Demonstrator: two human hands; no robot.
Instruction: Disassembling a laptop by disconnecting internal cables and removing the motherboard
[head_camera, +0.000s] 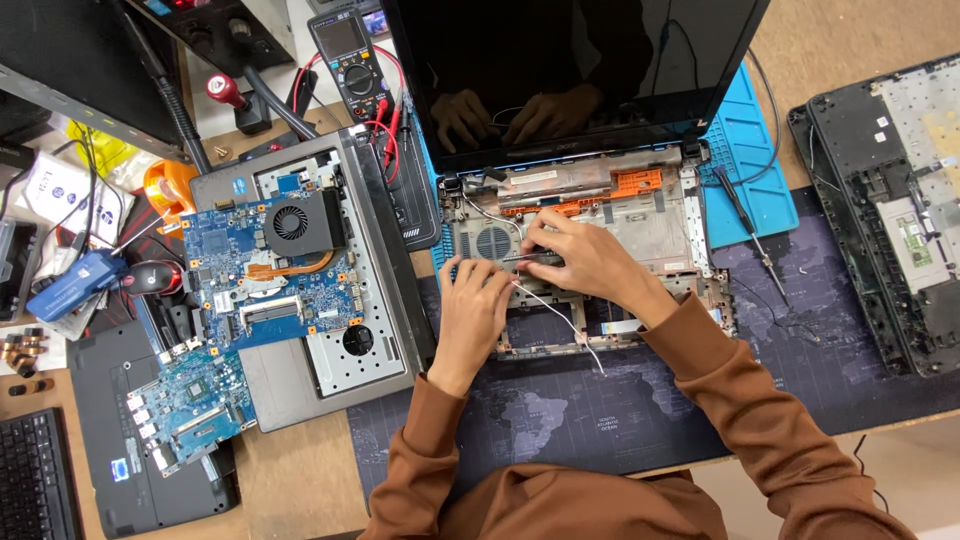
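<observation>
Opened laptop base at centre of the desk mat, keyboard deck removed, inner frame, round speaker grille and an orange part exposed, dark screen tilted up behind it. Right hand over the middle of that base, fingers curled and pinched on a thin dark bar-like piece lying across the frame. Left hand at the base's front left edge, fingers bent down onto the frame just beside the same piece; whether gripping or only pressing, cannot tell. Thin white cable trailing from between both hands toward the front of the base and onto the mat. Brown sleeves on both arms. Left of the base, touching its side, a second grey laptop shell carrying a blue motherboard with black fan and copper heat pipe; a smaller blue board further left of that, overlapping a dark laptop lid. Behind the base to the left, a multimeter with red leads. Right of the base, a blue silicone work mat partly under it, with a screwdriver lying across its edge. Well to the right of the base, another disassembled black laptop chassis.
</observation>
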